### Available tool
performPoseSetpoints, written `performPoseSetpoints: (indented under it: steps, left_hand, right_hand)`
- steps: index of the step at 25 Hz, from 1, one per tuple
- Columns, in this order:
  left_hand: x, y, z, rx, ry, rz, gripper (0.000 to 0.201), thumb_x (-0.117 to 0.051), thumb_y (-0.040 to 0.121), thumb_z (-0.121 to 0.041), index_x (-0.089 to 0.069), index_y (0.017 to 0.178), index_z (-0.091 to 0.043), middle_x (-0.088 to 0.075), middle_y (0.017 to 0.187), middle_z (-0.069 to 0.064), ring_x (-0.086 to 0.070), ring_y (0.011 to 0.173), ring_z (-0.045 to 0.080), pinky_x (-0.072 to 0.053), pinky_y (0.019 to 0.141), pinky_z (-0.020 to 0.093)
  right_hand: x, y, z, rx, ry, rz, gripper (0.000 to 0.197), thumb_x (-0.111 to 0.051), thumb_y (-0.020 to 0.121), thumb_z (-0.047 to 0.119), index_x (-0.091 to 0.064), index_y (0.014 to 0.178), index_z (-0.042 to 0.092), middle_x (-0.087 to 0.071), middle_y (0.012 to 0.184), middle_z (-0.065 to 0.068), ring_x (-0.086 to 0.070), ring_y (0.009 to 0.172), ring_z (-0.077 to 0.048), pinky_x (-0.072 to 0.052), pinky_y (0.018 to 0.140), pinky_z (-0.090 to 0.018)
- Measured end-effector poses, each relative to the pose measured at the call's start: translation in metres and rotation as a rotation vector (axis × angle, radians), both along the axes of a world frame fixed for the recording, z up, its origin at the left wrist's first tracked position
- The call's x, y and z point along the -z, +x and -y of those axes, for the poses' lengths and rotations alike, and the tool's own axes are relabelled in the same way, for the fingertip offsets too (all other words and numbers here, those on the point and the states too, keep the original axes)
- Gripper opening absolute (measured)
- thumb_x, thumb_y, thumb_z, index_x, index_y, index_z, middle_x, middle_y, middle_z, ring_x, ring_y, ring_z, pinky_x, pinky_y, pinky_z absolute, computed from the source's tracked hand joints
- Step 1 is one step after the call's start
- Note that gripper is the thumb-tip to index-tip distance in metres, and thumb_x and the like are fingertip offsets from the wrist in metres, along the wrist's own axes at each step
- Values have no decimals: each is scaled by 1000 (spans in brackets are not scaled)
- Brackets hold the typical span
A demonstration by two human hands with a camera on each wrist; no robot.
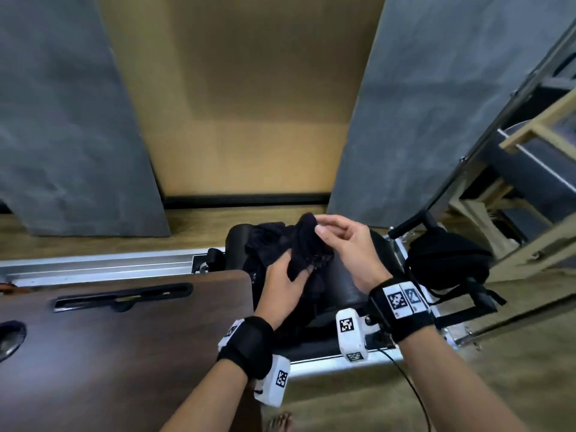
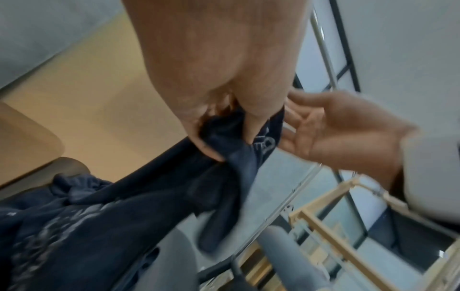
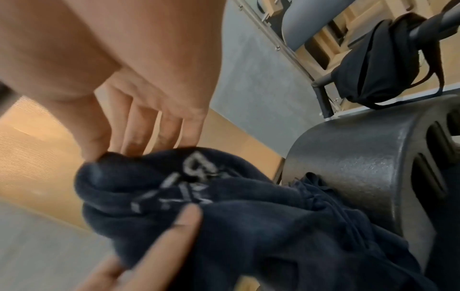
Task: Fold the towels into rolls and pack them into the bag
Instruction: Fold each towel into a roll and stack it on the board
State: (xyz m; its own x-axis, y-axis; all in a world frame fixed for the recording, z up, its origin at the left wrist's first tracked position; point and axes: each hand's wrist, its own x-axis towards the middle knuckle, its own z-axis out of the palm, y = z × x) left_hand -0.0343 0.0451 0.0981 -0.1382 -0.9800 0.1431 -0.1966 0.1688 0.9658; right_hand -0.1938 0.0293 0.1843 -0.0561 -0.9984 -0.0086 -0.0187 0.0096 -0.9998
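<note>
A dark navy towel (image 1: 308,247) with pale print lies bunched over a black padded block (image 1: 346,275). My left hand (image 1: 290,275) grips a fold of it from below; in the left wrist view the thumb and fingers (image 2: 248,126) pinch the cloth (image 2: 124,216). My right hand (image 1: 324,227) hovers at the raised top of the towel with fingers loosely straight. In the right wrist view its thumb (image 3: 94,151) touches the towel's edge (image 3: 248,216). A black bag (image 1: 448,263) hangs from a bar to the right, apart from both hands.
A dark wooden board (image 1: 124,338) with a slot sits at the left, beside an aluminium rail (image 1: 93,263). A pale wooden frame (image 1: 530,135) stands at the right. A black cable (image 1: 411,388) trails across the floor, and a bare foot (image 1: 280,422) shows below.
</note>
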Motion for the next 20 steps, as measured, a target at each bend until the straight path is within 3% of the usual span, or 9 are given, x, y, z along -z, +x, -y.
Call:
performPoseSetpoints:
  steps: [3,5,8,11,14,15,17,18,20]
  left_hand:
    - [-37,12,-31,-117,2,-129,14,-70,102,-19,-74,115,-19,-79,109,-7,-72,107,10,-57,96,35]
    - [-54,25,-69,-139,10,-231,11,-69,103,-20,-75,111,-15,-80,105,-3,-75,104,12,-59,92,30]
    - [-71,46,-135,-148,13,-286,12,-69,103,-25,-77,103,-16,-82,100,-5,-76,96,6,-56,80,19]
    - [-86,70,-192,-172,13,-244,34,-69,102,-42,-78,78,-19,-80,80,-4,-72,73,3,-51,63,16]
    - [-93,100,-236,-145,39,30,64,-64,94,-69,-55,49,-25,-51,47,-14,-47,46,1,-34,49,16]
    - [-93,111,-247,-178,24,165,67,-61,91,-77,-51,50,-25,-46,46,-13,-43,46,4,-33,48,18]
    - [-91,132,-266,-329,-73,295,55,-63,90,-77,-55,66,-28,-57,61,-11,-55,61,7,-43,58,24]
    - [-90,140,-271,-361,-142,241,39,-67,93,-67,-58,79,-31,-63,74,-10,-61,74,7,-49,68,25]
    - [-94,156,-286,-187,-221,66,17,-62,105,-47,-67,101,-31,-72,94,-7,-69,93,10,-52,82,29]
  right_hand:
    - [-9,0,-60,-137,43,61,60,-71,92,-6,-55,148,9,-72,133,-10,-65,129,-24,-53,108,-38]
    - [-4,2,-114,-208,5,46,70,-74,91,-4,-49,153,17,-69,138,-6,-62,133,-21,-51,110,-36]
    - [-1,17,-191,-342,-23,83,80,-79,89,0,-44,156,24,-64,145,-3,-57,138,-16,-48,113,-32]
    - [-11,40,-243,-307,-97,18,73,-84,84,1,-54,147,21,-69,137,-3,-63,130,-17,-52,108,-36]
    - [-25,69,-277,-229,-139,-25,48,-83,85,2,-68,130,13,-77,119,-5,-71,116,-22,-57,102,-43]
    - [-29,78,-286,-230,-134,-26,44,-82,87,2,-69,128,11,-78,117,-6,-72,114,-23,-57,102,-44]
    - [-32,96,-301,-241,-121,-42,40,-81,89,5,-70,127,10,-78,117,-8,-72,115,-25,-56,104,-47]
    - [-32,103,-306,-242,-112,-43,39,-80,90,7,-69,127,11,-78,116,-9,-72,115,-26,-56,104,-48]
    - [-31,120,-318,-226,-73,19,41,-79,92,11,-65,130,17,-78,112,-16,-74,109,-32,-59,99,-51]
